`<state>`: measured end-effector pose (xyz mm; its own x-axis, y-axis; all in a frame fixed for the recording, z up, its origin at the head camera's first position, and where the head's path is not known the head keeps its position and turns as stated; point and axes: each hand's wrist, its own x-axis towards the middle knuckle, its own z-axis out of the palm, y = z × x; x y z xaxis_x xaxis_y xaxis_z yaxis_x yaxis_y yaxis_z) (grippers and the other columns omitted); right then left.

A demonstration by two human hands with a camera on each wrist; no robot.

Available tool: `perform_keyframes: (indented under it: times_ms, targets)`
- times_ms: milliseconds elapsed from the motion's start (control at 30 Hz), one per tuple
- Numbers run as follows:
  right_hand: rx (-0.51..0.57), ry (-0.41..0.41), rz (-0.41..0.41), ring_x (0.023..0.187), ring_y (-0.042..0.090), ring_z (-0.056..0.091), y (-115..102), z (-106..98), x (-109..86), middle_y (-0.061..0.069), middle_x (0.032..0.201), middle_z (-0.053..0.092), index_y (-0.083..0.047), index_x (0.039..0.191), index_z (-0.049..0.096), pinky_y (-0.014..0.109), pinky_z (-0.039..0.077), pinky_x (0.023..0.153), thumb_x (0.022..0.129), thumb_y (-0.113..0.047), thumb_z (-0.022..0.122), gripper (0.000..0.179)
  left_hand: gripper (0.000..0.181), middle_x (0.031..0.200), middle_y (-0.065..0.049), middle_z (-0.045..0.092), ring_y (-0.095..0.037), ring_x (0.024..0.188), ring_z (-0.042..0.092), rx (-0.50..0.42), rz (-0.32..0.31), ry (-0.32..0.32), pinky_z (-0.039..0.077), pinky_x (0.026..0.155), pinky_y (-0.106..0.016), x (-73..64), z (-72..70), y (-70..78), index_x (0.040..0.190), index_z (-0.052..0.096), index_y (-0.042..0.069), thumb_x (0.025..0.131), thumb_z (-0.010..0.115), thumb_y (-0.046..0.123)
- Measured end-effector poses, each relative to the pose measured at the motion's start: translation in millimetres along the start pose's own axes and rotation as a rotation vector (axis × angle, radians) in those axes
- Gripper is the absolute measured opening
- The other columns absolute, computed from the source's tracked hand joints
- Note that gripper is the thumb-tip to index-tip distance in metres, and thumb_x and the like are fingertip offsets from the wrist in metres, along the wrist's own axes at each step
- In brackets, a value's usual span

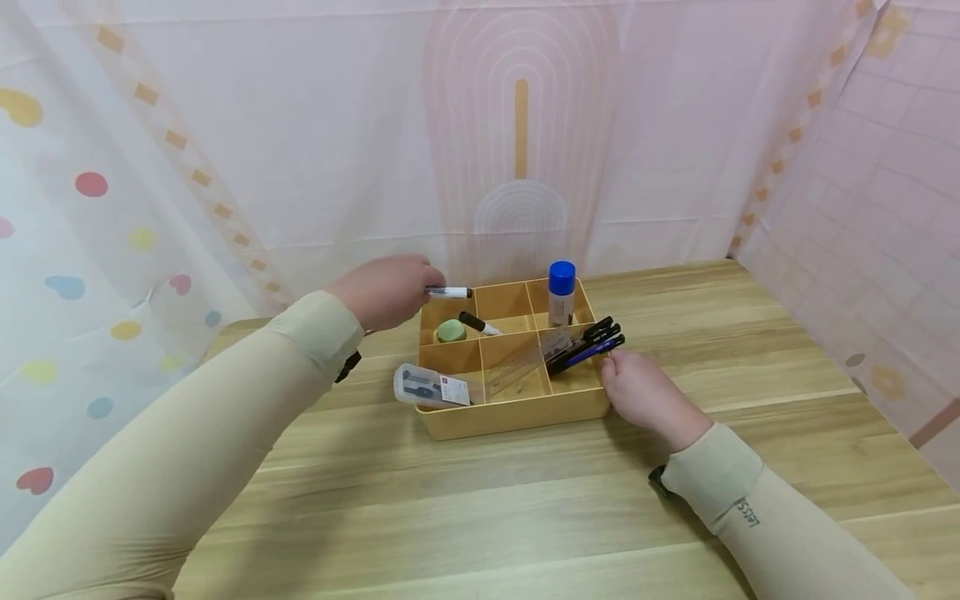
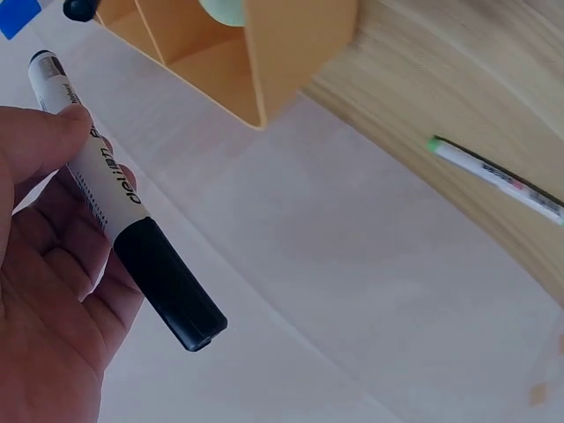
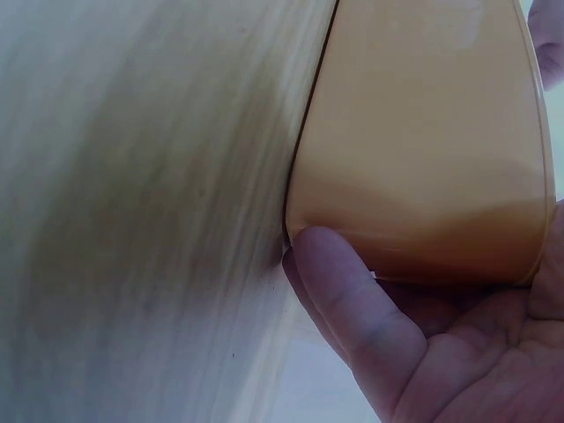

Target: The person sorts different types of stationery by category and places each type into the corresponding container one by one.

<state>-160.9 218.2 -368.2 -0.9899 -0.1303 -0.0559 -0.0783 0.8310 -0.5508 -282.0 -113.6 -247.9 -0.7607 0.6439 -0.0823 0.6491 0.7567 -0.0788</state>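
Note:
My left hand (image 1: 393, 292) pinches a white marker with a black cap (image 2: 115, 176) between thumb and fingers, above the back left corner of a yellow divided organizer box (image 1: 517, 414). At the box's front right corner, my right hand (image 1: 648, 393) grips the side wall; in the right wrist view a digit presses near the bottom corner (image 3: 330, 256), and part of the hand is hidden behind the wall. Another black-capped marker (image 1: 480, 323) leans in the back left compartment beside a round green item (image 1: 452, 331).
A clear plastic case (image 1: 431, 387) juts over the box's front left edge. Black and blue pens (image 1: 585, 350) and a clear strip (image 1: 517, 367) lean inside. A blue-capped bottle (image 1: 561, 292) stands at back right. A green-ended pen (image 2: 498, 178) lies on the wooden table (image 1: 465, 517).

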Motion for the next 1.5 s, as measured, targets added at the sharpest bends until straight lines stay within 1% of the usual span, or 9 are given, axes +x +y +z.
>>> perform_keyframes:
  times_ms: [167,300,533,667,800,933,1067,1300,1500]
  targets:
    - [-0.001,0.005,-0.006,0.078,0.027,0.058,-1.2,1.8,1.7,0.012,0.082,0.058,0.0,0.101,0.062,0.046,0.053,0.078,0.111,-0.016,0.029,0.038,0.017,0.099,-0.005,0.07,-0.021,0.085,0.063,0.045,0.049,-0.006,0.06,0.088,-0.039,8.0,-4.0,11.0,0.114,0.076,0.012,0.1,0.068,0.008]
    - [0.001,0.005,-0.009,0.081,0.028,0.059,-1.9,3.7,3.3,0.013,0.083,0.059,0.0,0.102,0.063,0.049,0.054,0.082,0.111,-0.016,0.029,0.038,0.017,0.101,-0.005,0.07,-0.021,0.087,0.065,0.076,0.059,-0.028,0.061,0.087,-0.039,14.5,-5.6,18.2,0.114,0.076,0.013,0.1,0.069,0.007]
    - [0.01,0.0,-0.01,0.078,0.027,0.058,-5.8,5.3,4.7,0.013,0.084,0.059,0.004,0.111,0.064,0.046,0.053,0.079,0.111,-0.016,0.03,0.04,0.018,0.102,-0.005,0.068,-0.022,0.089,0.063,0.091,0.065,-0.089,0.06,0.085,-0.037,21.2,-8.8,30.3,0.111,0.074,0.015,0.098,0.068,0.004]
    - [0.011,0.003,-0.015,0.08,0.028,0.059,-7.5,6.3,4.6,0.014,0.085,0.06,0.005,0.111,0.064,0.047,0.053,0.08,0.111,-0.016,0.03,0.04,0.017,0.101,-0.004,0.068,-0.022,0.09,0.063,0.098,0.071,-0.113,0.058,0.087,-0.037,25.2,-8.2,36.6,0.111,0.074,0.014,0.1,0.066,0.004]
    - [-0.002,0.012,-0.023,0.087,0.03,0.061,-9.6,6.4,4.1,0.019,0.098,0.067,0.008,0.116,0.065,0.051,0.054,0.086,0.111,-0.016,0.03,0.042,0.018,0.102,-0.004,0.07,-0.022,0.091,0.064,0.113,0.077,-0.119,0.058,0.09,-0.037,30.7,-5.0,41.4,0.113,0.076,0.014,0.101,0.066,0.005]
    - [-0.005,0.015,-0.024,0.093,0.032,0.062,-11.5,6.5,3.3,0.025,0.109,0.069,0.009,0.119,0.064,0.055,0.055,0.091,0.111,-0.016,0.03,0.043,0.02,0.104,-0.006,0.071,-0.022,0.091,0.066,0.163,0.099,-0.119,0.06,0.09,-0.037,36.5,-1.6,45.3,0.114,0.076,0.013,0.099,0.068,0.004]
    - [-0.005,0.016,-0.022,0.096,0.033,0.063,-12.6,7.7,2.8,0.027,0.114,0.069,0.01,0.122,0.064,0.057,0.055,0.093,0.111,-0.016,0.031,0.043,0.018,0.105,-0.006,0.072,-0.022,0.091,0.067,0.197,0.099,-0.111,0.061,0.091,-0.037,40.9,2.6,47.9,0.114,0.077,0.013,0.1,0.069,0.006]
    - [-0.01,0.009,-0.023,0.105,0.036,0.066,-14.4,9.4,3.5,0.031,0.123,0.068,0.011,0.127,0.062,0.059,0.054,0.1,0.111,-0.016,0.03,0.045,0.011,0.102,-0.009,0.073,-0.024,0.089,0.069,0.244,0.117,-0.118,0.062,0.088,-0.038,40.5,4.1,53.0,0.106,0.076,0.008,0.099,0.068,0.005]
    - [-0.008,0.008,-0.017,0.098,0.034,0.064,-14.8,9.7,4.9,0.029,0.119,0.068,0.01,0.124,0.063,0.057,0.055,0.095,0.111,-0.018,0.029,0.045,0.007,0.098,-0.009,0.074,-0.023,0.084,0.065,0.283,0.114,-0.168,0.062,0.085,-0.038,40.1,0.8,58.9,0.097,0.073,0.007,0.098,0.067,0.004]
